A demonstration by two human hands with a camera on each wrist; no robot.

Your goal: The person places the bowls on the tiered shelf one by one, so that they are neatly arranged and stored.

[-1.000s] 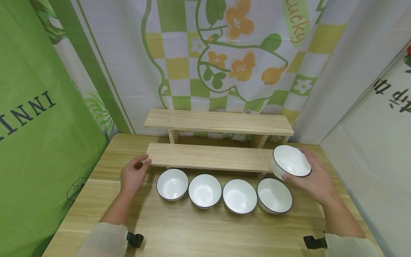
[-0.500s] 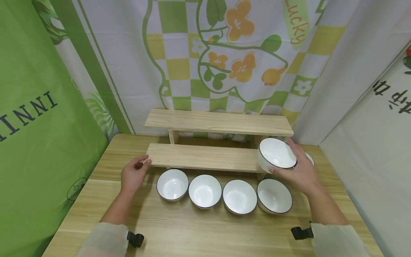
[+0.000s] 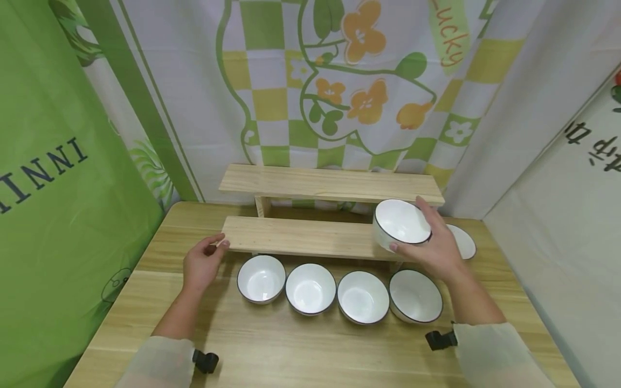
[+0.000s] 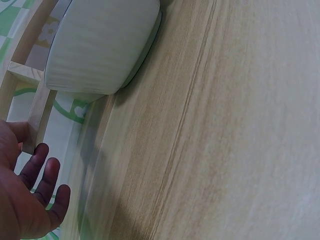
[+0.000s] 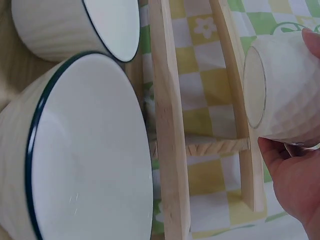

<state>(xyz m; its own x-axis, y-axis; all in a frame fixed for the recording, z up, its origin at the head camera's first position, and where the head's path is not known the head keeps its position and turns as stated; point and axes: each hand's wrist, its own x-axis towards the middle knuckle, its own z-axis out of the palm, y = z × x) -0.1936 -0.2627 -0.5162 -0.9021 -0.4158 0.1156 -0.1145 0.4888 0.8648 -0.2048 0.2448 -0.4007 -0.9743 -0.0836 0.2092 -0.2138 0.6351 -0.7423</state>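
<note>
My right hand grips a white bowl with a dark rim, thumb and fingers on opposite sides of it. The bowl is tilted and overlaps the right end of the two-tier wooden shelf's lower board. In the right wrist view the held bowl shows its base and textured side. At the board's left end, my left hand pinches the corner between thumb and index finger, as the left wrist view shows; its other fingers are loosely bent. Several similar bowls stand upright in a row before the shelf.
Another white dark-rimmed dish sits right of the shelf, partly behind my right hand. The upper board stands farther back, close to a patterned curtain. A green cloth hangs at the left, white cloth at the right.
My right hand has carried the bowl leftward and slightly back, from beside the shelf's right end to over it. The dish at the right has come into sight. My left hand stays put.
</note>
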